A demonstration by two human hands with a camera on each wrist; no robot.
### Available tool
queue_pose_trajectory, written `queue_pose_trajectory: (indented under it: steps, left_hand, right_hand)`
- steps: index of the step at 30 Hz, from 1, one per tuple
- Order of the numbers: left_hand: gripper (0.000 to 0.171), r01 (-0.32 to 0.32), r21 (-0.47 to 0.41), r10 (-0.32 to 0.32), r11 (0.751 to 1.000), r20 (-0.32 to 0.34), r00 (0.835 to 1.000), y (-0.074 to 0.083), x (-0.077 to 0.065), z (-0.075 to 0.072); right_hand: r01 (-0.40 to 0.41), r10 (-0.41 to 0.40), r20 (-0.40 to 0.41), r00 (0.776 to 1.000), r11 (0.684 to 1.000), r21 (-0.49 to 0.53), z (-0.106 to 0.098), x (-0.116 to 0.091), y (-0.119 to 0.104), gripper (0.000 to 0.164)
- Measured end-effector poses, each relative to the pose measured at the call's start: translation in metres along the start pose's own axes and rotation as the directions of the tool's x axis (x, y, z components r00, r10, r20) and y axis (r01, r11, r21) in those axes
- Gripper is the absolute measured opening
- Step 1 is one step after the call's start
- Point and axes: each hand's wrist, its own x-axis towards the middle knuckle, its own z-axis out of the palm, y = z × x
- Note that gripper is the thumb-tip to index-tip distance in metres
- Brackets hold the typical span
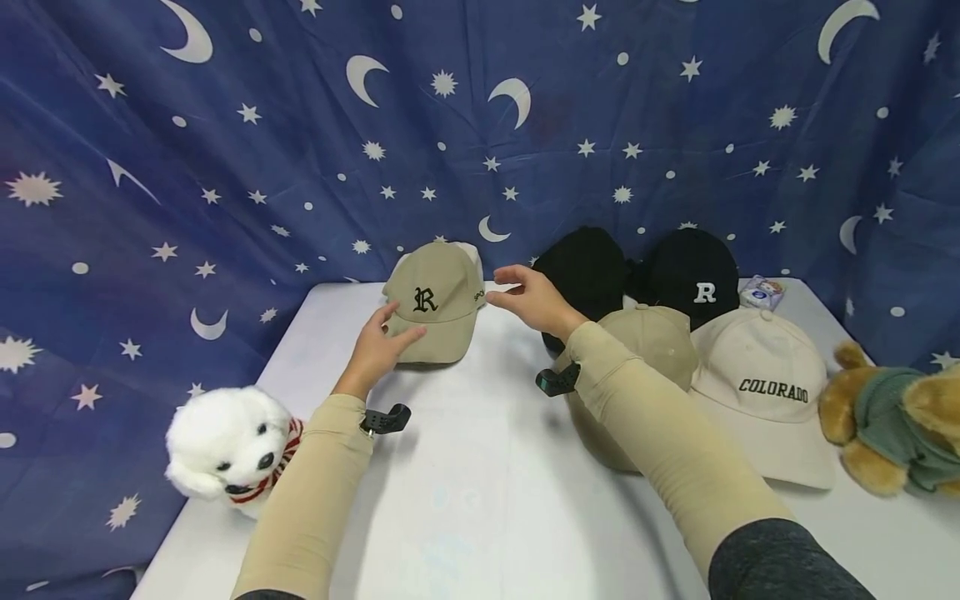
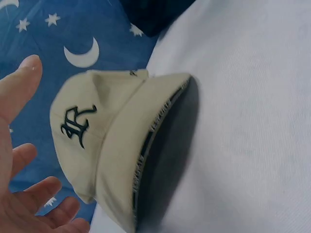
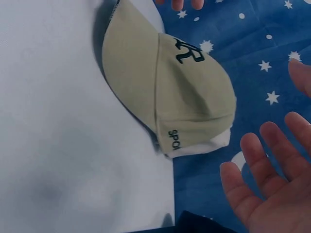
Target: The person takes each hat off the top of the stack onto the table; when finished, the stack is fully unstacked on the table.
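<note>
A khaki baseball cap (image 1: 438,292) with a black gothic R sits at the back of the white table, brim toward me. Something white (image 3: 211,145) shows beneath its rear edge. My left hand (image 1: 377,350) is at the cap's left side, thumb and fingers spread, overlapping its edge in the head view. In the left wrist view the fingers are apart from the crown. To the cap's right is my right hand (image 1: 538,300), fingers loosely bent with nothing between them. The right wrist view has its relaxed fingers (image 3: 262,165) beyond the cap's side.
On the right stand a black cap (image 1: 581,271), a black cap with a white R (image 1: 686,271), a tan cap (image 1: 652,342) partly behind my right arm, and a cream Colorado cap (image 1: 765,367). A white plush dog (image 1: 225,442) sits left, a brown plush (image 1: 885,425) right. A starry curtain (image 1: 450,167) hangs behind.
</note>
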Motion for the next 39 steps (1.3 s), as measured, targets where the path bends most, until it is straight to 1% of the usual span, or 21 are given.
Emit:
queue_pose_trajectory:
  steps: [7, 14, 19, 31, 39]
  left_hand:
    - [0.086, 0.063, 0.003, -0.063, 0.998, -0.014, 0.998, -0.018, 0.01, 0.001]
    - [0.087, 0.083, 0.029, -0.083, 0.996, -0.009, 0.997, -0.03, 0.018, 0.004]
    - [0.087, 0.107, 0.024, -0.107, 0.994, -0.018, 0.994, -0.034, 0.023, 0.005]
    - [0.088, 0.113, 0.022, -0.113, 0.993, -0.028, 0.993, -0.04, 0.029, 0.005]
    - [0.09, 0.125, 0.017, -0.124, 0.992, -0.023, 0.992, -0.041, 0.031, 0.006]
  right_hand:
    - [-0.02, 0.02, -0.002, 1.0, 1.0, 0.012, 0.008, 0.007, 0.01, 0.051]
    - [-0.033, 0.033, 0.005, 0.999, 0.999, 0.02, 0.016, 0.013, 0.017, 0.053]
    - [-0.035, 0.035, 0.011, 0.999, 0.999, 0.02, 0.022, 0.015, 0.021, 0.052]
    - [-0.056, 0.055, 0.036, 0.998, 0.998, 0.024, 0.026, 0.029, 0.024, 0.052]
    - [-0.079, 0.078, 0.032, 0.996, 0.997, 0.022, 0.029, 0.036, 0.027, 0.059]
